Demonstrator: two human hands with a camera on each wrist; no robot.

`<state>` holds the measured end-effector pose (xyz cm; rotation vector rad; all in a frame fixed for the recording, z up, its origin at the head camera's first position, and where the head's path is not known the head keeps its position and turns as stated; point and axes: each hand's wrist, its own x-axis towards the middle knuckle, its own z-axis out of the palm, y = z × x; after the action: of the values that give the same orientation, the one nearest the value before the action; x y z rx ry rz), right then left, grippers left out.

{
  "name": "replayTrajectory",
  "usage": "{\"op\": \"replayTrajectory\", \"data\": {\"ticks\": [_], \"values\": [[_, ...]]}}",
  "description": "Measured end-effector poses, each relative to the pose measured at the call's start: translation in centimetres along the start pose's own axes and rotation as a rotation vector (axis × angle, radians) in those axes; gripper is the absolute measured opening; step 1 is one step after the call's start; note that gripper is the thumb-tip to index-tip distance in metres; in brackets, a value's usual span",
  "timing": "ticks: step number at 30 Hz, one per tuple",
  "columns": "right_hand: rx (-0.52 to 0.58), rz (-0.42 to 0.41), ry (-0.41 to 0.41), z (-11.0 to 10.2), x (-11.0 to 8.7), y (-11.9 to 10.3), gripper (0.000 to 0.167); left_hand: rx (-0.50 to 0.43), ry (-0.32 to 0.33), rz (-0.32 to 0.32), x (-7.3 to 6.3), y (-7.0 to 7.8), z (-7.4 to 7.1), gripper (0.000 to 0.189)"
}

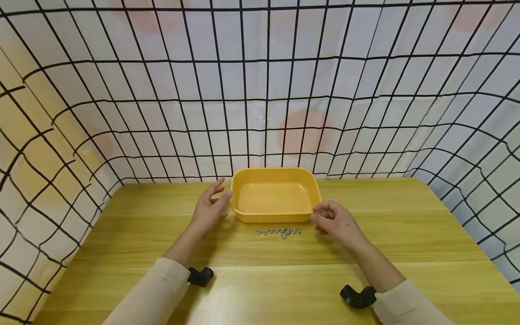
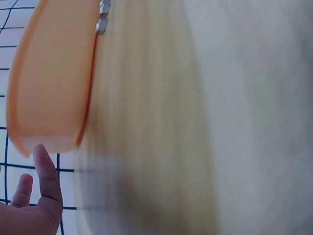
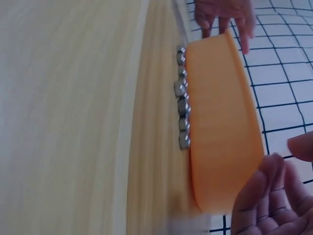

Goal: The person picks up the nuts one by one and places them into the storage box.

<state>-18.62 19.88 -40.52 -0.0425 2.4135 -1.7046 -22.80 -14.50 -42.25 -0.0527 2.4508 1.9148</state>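
Cream sleeves lay nearest, with a small black camera at the left wrist and another at the right. Beneath them spread a yellowish wooden table, its grain running from side to side. Beyond its bare front stretch, small metal nuts made a left-to-right row, one sitting slightly nearer than the rest. The right hand was by the tray's front right corner, loosely bent, thumb apart from the fingers; the left hand was at the left end, open and relaxed. Whether either touched the tray could not be told. The yellow tray stood upright just behind the nuts, near the table's far edge, opening upward, its long axis running left to right, parallel to the row. Behind rose black wire mesh, then pale cloth with faint orange patches.
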Motion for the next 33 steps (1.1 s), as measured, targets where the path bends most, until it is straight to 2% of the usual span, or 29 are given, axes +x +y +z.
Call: {"op": "replayTrajectory", "data": {"ticks": [6, 12, 20, 27, 33], "values": [[-0.014, 0.032, -0.035, 1.0, 0.0, 0.4, 0.026, -0.055, 0.006, -0.003, 0.0, -0.4, 0.8, 0.058], [-0.012, 0.065, -0.093, 1.5, 0.0, 1.3, 0.032, -0.097, 0.021, -0.014, 0.1, -0.6, 1.3, 0.058], [-0.044, 0.075, -0.225, 1.7, 0.2, 2.2, 0.047, -0.105, 0.054, -0.036, 0.4, -1.2, 1.5, 0.054], [-0.076, 0.097, -0.177, 2.5, 0.6, 2.6, 0.044, -0.146, 0.059, -0.066, 0.6, -1.3, 1.8, 0.053], [-0.135, 0.084, -0.156, 3.2, 0.7, 2.6, 0.032, -0.213, 0.042, -0.094, 0.6, -1.4, 2.1, 0.053]]}}
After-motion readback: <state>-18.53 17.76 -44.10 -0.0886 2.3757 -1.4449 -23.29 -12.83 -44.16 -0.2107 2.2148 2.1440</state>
